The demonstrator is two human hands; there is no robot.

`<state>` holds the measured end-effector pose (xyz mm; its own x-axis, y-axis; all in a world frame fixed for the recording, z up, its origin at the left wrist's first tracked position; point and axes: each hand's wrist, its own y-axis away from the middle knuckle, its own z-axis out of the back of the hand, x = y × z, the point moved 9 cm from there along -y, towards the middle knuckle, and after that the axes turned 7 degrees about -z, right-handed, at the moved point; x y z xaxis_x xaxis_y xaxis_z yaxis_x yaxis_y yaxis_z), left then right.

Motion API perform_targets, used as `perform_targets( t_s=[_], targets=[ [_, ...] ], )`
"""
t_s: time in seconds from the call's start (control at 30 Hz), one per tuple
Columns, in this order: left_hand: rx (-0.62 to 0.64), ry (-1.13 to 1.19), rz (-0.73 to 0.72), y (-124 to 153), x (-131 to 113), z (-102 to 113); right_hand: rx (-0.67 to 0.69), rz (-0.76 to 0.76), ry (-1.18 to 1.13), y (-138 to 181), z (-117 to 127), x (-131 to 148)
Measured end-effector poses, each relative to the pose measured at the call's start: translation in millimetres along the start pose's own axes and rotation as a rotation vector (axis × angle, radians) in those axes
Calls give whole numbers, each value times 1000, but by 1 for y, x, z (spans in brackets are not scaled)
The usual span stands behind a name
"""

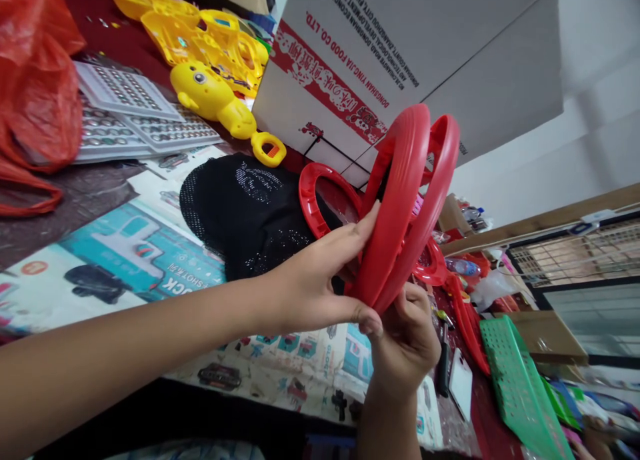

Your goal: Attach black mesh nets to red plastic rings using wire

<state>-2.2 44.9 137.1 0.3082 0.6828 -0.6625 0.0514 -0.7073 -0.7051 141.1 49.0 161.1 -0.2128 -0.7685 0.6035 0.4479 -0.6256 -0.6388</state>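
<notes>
Two red plastic rings [400, 213] are held up side by side, close together at the bottom and spread apart toward the top. My left hand [320, 273] grips the near ring low on its left side, thumb below and fingers behind it. From underneath, my right hand [407, 340] closes round the bottom of the rings; some of its fingertips are hidden. Another red ring [313, 187] leans just behind, by a black cap-like cloth [250, 213] with a patterned surface. More red ring parts [433, 263] lie past my hands on the right.
Printed cardboard sheets [150, 253] cover the front of the table. Yellow toy parts [215, 100] and white trays of small round pieces [125, 93] sit at the back left. A large carton [425, 47] stands behind. On the right are a white phone [460, 383] and a green basket [520, 380].
</notes>
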Motion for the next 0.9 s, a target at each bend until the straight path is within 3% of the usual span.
perform_targets(
  t_s=[0.9],
  targets=[
    [4, 22, -21, -1, -2, 0, 87, 42, 78, -3, -5, 8]
  ],
)
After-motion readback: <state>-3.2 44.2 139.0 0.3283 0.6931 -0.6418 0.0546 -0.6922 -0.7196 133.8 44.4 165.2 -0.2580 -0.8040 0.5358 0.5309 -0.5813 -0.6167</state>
